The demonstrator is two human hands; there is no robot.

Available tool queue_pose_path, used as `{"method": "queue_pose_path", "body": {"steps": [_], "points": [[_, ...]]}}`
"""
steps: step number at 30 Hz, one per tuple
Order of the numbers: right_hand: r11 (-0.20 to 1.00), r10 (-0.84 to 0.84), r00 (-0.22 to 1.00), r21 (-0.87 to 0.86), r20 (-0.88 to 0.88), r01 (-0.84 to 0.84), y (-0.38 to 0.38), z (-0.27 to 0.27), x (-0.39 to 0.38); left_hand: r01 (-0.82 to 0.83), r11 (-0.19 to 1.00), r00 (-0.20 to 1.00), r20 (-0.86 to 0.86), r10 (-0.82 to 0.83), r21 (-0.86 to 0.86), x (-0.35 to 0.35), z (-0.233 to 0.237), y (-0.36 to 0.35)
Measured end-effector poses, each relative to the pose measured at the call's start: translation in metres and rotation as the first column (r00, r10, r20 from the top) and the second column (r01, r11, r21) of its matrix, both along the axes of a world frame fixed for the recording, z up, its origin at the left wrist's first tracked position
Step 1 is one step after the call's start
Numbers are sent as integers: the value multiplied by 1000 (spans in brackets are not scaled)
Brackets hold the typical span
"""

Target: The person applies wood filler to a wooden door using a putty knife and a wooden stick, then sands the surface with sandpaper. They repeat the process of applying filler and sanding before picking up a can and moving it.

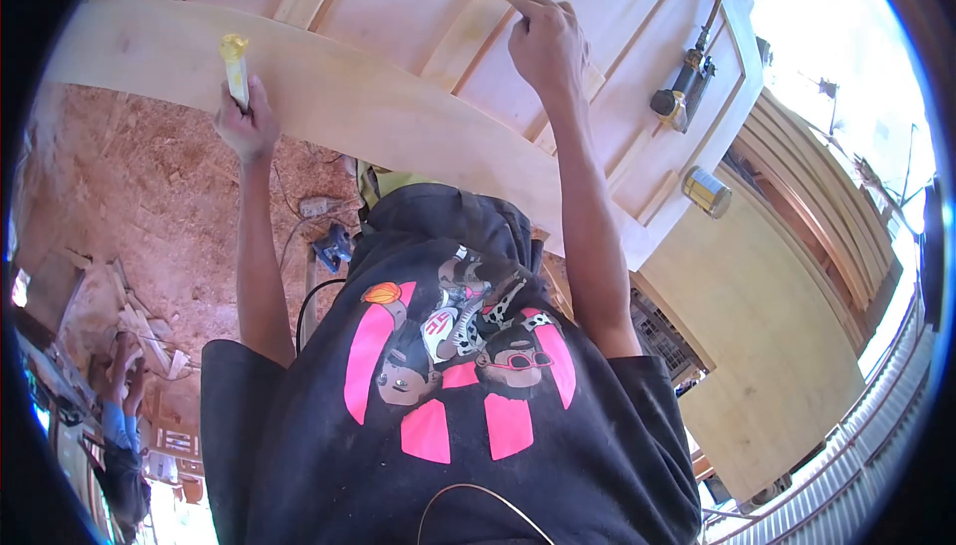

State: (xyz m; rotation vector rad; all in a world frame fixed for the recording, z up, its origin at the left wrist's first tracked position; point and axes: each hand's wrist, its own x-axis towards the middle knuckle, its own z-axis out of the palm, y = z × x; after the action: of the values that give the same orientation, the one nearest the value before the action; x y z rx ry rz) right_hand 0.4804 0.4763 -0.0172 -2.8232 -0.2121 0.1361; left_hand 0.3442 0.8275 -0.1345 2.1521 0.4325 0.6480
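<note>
My left hand (249, 127) is closed around a pale, slim tube (236, 72) with a crumpled yellow top, which points up past the panel's near edge. My right hand (550, 45) is over the large wooden panel (388, 87), beside the end of a flat wood strip (466, 35). Its fingers are bent together around something thin that I cannot make out, pointing left. Several wood strips run across the panel's pale surface.
An air tool (684, 90) with a hose lies on the panel's right part. A yellow-labelled can (707, 193) stands near its corner. Plywood (767, 326) and stacked curved boards (822, 217) are at right. Sawdust covers the floor (169, 187). Another person (124, 455) is at lower left.
</note>
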Motion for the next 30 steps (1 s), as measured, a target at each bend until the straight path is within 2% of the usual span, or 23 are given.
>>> {"method": "queue_pose_path", "body": {"steps": [2,4,8,10,17,19,22,26,28,30], "points": [[1000,4,1000,-31,10,-4,3,-5,6,-8,1000,1000,4,8,-18,1,1,-1],[998,25,999,-64,28,-23,7,-12,7,-11,999,1000,25,10,38,-1,1,-1],[994,68,994,-92,82,-60,13,-15,-7,12,1000,1000,12,-12,5,-4,1,1],[995,73,996,-69,-52,-77,9,-6,-8,18,1000,1000,3,-18,14,-3,1,2],[995,42,999,-87,-18,-43,7,-10,10,2,1000,1000,16,-2,29,-2,-1,0],[984,69,994,-155,-87,-82,10,-4,4,0,1000,1000,7,0,16,-2,-2,1],[990,50,993,-126,-108,-63,-5,1,9,-13,999,999,30,12,48,-1,0,-1],[993,54,999,-102,5,-53,-16,-15,1,-2,1000,1000,4,2,29,-4,-1,0],[985,156,983,-90,96,-148,-14,-25,-10,-6,1000,1000,19,6,2,-2,-2,0],[987,149,988,-72,52,-145,-22,-18,-12,-8,1000,1000,5,8,25,-2,1,-1]]}}
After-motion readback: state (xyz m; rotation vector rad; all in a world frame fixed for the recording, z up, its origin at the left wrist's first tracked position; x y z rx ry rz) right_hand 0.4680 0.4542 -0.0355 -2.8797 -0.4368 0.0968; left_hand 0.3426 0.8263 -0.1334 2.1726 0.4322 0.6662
